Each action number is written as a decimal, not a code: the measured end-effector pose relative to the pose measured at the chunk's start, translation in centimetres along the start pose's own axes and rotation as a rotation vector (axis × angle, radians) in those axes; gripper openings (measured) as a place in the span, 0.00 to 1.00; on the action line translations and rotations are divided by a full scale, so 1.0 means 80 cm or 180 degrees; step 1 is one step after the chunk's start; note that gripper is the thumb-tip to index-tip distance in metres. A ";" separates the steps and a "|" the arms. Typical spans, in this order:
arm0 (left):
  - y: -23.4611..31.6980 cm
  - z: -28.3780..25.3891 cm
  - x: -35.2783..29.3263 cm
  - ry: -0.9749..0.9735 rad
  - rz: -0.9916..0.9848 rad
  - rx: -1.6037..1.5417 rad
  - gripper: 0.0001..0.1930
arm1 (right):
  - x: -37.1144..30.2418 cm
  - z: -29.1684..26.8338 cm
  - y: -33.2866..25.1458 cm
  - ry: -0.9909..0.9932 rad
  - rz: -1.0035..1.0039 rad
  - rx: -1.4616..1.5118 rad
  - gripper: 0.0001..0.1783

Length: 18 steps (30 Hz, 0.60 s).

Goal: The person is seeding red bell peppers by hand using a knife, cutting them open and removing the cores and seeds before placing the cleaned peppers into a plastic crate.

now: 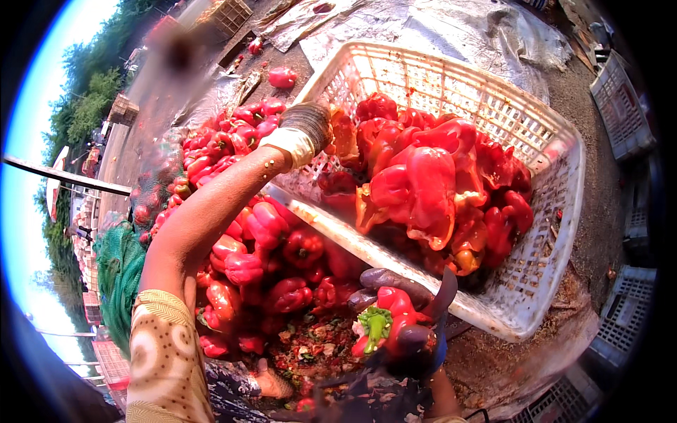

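My left hand [309,125], in a dark striped glove with a cream cuff, reaches over the left rim of a white plastic crate [557,240]. An opened red pepper piece [343,138] is right beside its fingers, which are mostly hidden; whether it is gripped is unclear. Inside the crate lies a heap of opened red peppers [430,183]. Low in the middle, my right hand [412,338], in a dark glove, is closed round a red pepper [396,303] with a green core [375,326] showing. A dark pointed shape [444,292] rises beside that hand; its kind is unclear.
Whole red peppers [268,233] are piled left of the crate, beside green netting [118,271]. Scraps and seeds [317,345] cover the ground near my foot. More crates [624,106] stand along the right edge. Pale sheeting [451,35] lies behind the crate.
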<state>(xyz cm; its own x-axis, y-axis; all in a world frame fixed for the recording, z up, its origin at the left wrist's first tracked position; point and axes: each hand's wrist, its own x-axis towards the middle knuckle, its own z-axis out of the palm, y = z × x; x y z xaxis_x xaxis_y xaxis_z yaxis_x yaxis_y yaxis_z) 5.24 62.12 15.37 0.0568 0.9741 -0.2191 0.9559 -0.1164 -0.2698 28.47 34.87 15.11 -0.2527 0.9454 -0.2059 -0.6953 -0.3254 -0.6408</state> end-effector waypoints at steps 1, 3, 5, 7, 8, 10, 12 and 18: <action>-0.010 -0.010 -0.017 0.0106 -0.0061 -0.0095 0.15 | -0.001 0.003 -0.001 -0.0006 -0.0008 0.0001 0.37; -0.031 -0.014 -0.049 0.0626 -0.0107 -0.0669 0.16 | -0.007 0.011 -0.002 -0.0037 -0.0002 0.0005 0.37; -0.044 -0.027 -0.094 0.0932 -0.0167 -0.1418 0.16 | -0.010 0.019 -0.004 -0.0057 -0.0036 -0.0005 0.37; -0.049 -0.040 -0.133 0.1466 0.0173 -0.2070 0.19 | -0.013 0.030 -0.008 -0.0045 -0.0074 -0.0052 0.36; -0.055 -0.042 -0.154 0.1237 0.0031 -0.2865 0.21 | -0.015 0.036 -0.011 -0.0044 -0.0090 -0.0060 0.36; -0.072 -0.030 -0.192 0.1271 0.0101 -0.4013 0.23 | -0.019 0.050 -0.020 -0.0043 -0.0124 -0.0048 0.36; -0.086 -0.024 -0.235 0.1136 0.0033 -0.5125 0.23 | -0.024 0.063 -0.033 -0.0022 -0.0156 -0.0019 0.36; -0.131 0.058 -0.370 0.2893 0.0020 0.0229 0.13 | -0.034 0.123 -0.071 -0.0106 -0.0164 0.0059 0.37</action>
<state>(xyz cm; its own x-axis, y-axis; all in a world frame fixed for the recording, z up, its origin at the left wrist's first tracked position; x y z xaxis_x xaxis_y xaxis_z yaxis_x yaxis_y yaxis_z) -7.82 33.63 20.35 0.2963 0.7476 0.5944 0.9363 -0.1044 -0.3355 26.46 34.00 26.60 -0.2384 0.9598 -0.1480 -0.7202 -0.2769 -0.6361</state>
